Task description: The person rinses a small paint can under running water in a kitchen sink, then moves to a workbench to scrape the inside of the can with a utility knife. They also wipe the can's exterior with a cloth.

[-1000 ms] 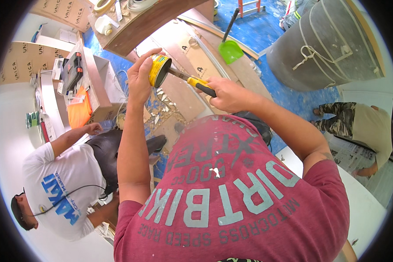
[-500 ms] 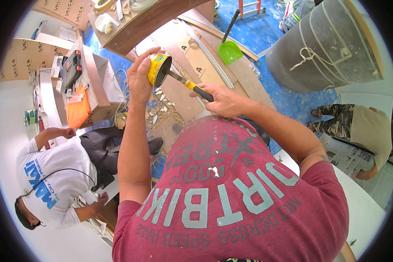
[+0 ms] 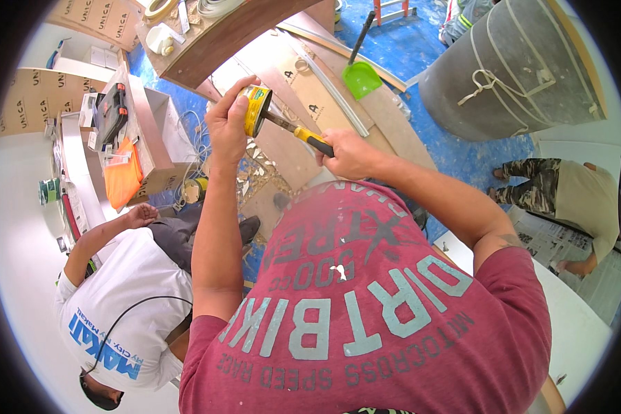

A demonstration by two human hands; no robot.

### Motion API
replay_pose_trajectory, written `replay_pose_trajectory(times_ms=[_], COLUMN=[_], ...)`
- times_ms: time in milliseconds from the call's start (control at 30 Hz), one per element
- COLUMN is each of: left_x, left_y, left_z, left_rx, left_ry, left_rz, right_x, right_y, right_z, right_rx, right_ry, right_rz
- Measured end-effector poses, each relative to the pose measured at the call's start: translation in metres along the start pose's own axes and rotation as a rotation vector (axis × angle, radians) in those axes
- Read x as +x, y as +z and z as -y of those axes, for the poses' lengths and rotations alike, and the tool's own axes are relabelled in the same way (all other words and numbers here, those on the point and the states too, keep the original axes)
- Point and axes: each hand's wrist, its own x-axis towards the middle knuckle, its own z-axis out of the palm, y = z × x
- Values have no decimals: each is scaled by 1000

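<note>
Left grip [image 3: 228, 127] wrapped round a yellow can [image 3: 254, 112] — thumb on its side, can tipped so the mouth faces the right grip [image 3: 354, 153]. Right grip closed on the handle of a yellow-and-black tool [image 3: 312, 139]; its dark shaft runs into the can's mouth. Can contents: can't tell, mouth seen nearly edge-on. Below the can, pale chips [image 3: 257, 165] on the floor; to its right, flat boards [image 3: 334, 114]. Left of and lower than the can, a second can [image 3: 196, 189] beside white cables [image 3: 199, 131] — contents can't tell. Farther left, a black case [image 3: 112, 116] and orange cloth [image 3: 123, 179]. Beyond the can, a curved wooden counter [image 3: 238, 38] carrying a tape roll [image 3: 160, 8]. Right of the can, well apart: green dustpan [image 3: 362, 81], then a cord-tied grey cylinder [image 3: 455, 83]. White-shirted co-worker [image 3: 127, 297] left of the can, nearer the wearer.
</note>
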Motion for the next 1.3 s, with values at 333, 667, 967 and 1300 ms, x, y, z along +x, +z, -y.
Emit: replay_pose_trajectory(times_ms=[333, 667, 967, 1300], left_x=[4, 3, -5, -18], left_y=[-13, -6, -8, -3], left_z=[-4, -8, -12, -2], left_rx=[-182, -139, -222, -179], left_ry=[-68, -21, -22, -37], left_rz=[-32, 44, 105, 0], right_x=[-20, -18, -24, -15], right_y=[-14, -10, -18, 0], right_z=[13, 16, 21, 1], right_rx=[254, 347, 645, 271], right_ry=[-189, -148, 34, 14], right_rz=[38, 142, 375, 290])
